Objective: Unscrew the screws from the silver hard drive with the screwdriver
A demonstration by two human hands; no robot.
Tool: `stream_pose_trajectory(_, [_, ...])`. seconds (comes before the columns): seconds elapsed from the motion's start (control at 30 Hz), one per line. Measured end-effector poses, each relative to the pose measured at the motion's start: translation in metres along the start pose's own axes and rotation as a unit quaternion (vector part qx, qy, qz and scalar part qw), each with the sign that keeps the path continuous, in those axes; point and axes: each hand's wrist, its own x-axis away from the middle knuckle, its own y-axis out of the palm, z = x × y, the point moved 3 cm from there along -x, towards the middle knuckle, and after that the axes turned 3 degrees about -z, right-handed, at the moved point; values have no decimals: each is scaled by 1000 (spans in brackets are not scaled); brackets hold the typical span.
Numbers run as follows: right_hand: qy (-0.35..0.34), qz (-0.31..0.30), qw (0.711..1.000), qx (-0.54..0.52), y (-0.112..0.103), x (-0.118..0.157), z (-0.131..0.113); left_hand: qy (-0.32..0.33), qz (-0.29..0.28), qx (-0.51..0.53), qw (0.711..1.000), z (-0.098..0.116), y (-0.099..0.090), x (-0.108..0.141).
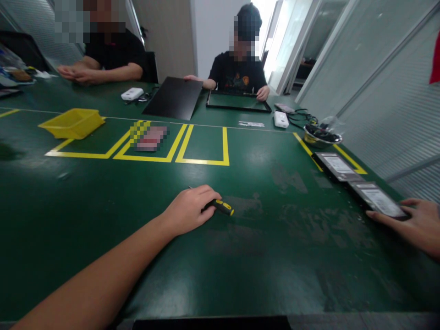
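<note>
Laid out on the green desk [261,270] with yellow tape [202,162]: yellow bin [78,128], metal bowl [319,141], white boxes [281,119], white-labelled devices [338,166].

Glare whitens the back glass [273,43]; pale sheen on the green tabletop [264,284]; edges soft, stretched.

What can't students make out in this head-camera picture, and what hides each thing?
All in the head view:
- Most of the yellow-and-black tool's shaft: covered by the left hand.
- The forearm behind the right hand: cut off by the right edge.
- Print on the nearer labelled device: blurred, too small.
- Details of the pinkish item: pixelated.
</note>
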Motion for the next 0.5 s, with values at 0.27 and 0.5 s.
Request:
stream_pose_trajectory(0.27, [10, -45, 999, -3, -1, 3, -14, -1, -1, -4, 1000, 0, 0, 0])
stream_pose_trajectory(0.5, [-2, -49, 999, 5, -1, 15, -15, 3, -9, -26, 1000, 0, 0, -1])
